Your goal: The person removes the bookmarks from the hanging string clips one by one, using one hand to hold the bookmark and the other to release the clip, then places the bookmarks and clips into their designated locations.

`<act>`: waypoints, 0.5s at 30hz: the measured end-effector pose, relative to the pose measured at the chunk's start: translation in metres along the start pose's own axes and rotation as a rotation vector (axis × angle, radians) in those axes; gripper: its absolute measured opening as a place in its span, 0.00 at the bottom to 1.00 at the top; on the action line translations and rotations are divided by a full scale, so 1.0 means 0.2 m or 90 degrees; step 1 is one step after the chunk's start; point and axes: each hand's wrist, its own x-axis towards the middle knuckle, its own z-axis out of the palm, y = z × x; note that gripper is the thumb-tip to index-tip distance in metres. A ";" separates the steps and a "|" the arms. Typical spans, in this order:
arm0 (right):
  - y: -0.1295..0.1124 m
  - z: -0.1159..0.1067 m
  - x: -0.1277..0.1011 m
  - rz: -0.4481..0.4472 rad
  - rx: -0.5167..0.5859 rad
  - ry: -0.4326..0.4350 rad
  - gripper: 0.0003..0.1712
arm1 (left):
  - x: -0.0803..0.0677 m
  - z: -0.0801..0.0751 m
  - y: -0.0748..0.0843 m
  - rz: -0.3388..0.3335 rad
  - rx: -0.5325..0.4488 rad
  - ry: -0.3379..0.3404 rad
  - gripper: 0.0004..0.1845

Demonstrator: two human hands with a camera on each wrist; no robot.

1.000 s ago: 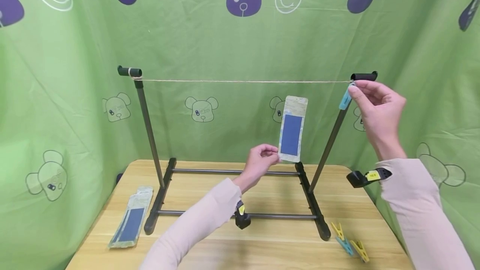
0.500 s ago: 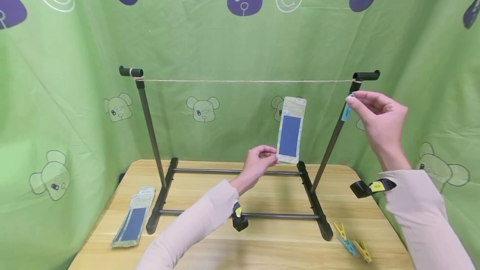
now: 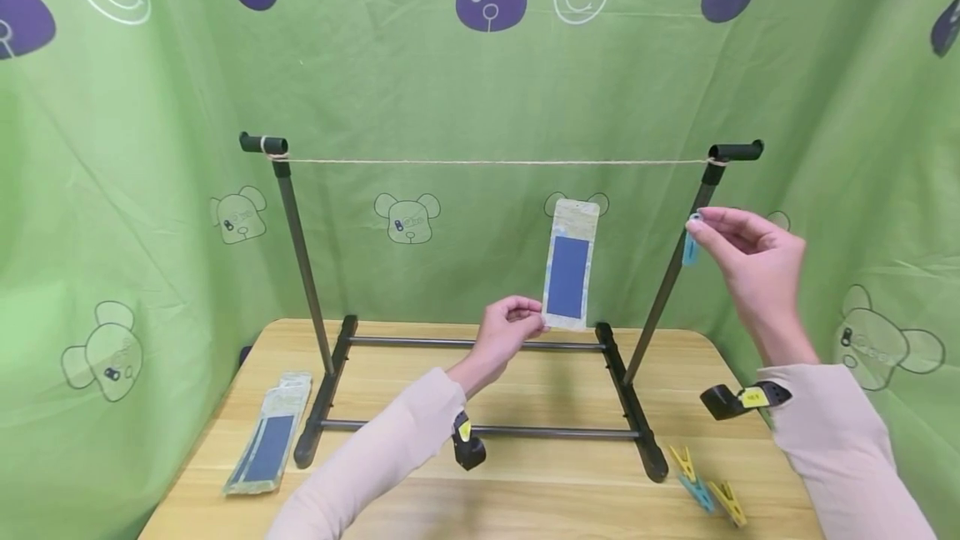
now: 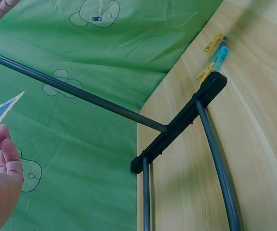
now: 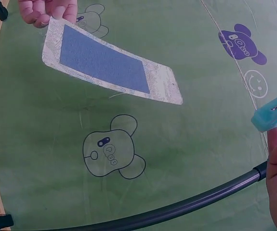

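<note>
My left hand (image 3: 510, 330) pinches the lower left corner of a flat, pale patterned packet (image 3: 570, 265) with a blue panel, which stands nearly upright below the string (image 3: 450, 162). In the right wrist view the packet (image 5: 104, 60) bends slightly along its length. My right hand (image 3: 757, 265) pinches a light blue clothespin (image 3: 691, 244) between thumb and fingers, in front of the rack's right post. The clothespin (image 5: 273, 111) also shows large in the right wrist view. Only the packet's corner shows in the left wrist view, above the left fingers (image 4: 3, 149).
The black rack (image 3: 300, 257) stands on a wooden table (image 3: 465, 490), its string tied between two posts. Several similar packets (image 3: 268, 436) lie at the left. Yellow clothespins (image 3: 726, 502) and a blue clothespin (image 3: 697, 492) lie at the front right. Green curtain (image 3: 150, 257) surrounds the table.
My right hand has come down from the string's right end, still holding the blue clothespin. My left hand has shifted slightly left and down with the packet.
</note>
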 end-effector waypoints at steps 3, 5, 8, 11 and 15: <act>0.01 0.00 -0.02 -0.001 -0.001 -0.004 0.18 | 0.00 -0.01 -0.01 0.002 -0.002 0.003 0.11; 0.01 -0.01 -0.03 -0.002 -0.007 -0.008 0.18 | -0.01 -0.02 -0.01 0.003 0.002 0.001 0.11; 0.02 -0.01 -0.04 -0.001 -0.019 -0.011 0.18 | -0.02 -0.03 -0.01 0.005 0.007 0.001 0.11; 0.03 -0.02 -0.05 0.005 -0.020 -0.011 0.18 | -0.03 -0.04 -0.01 0.002 0.015 -0.002 0.11; 0.03 -0.03 -0.07 0.009 -0.015 -0.011 0.18 | -0.05 -0.05 -0.01 -0.003 0.009 -0.005 0.12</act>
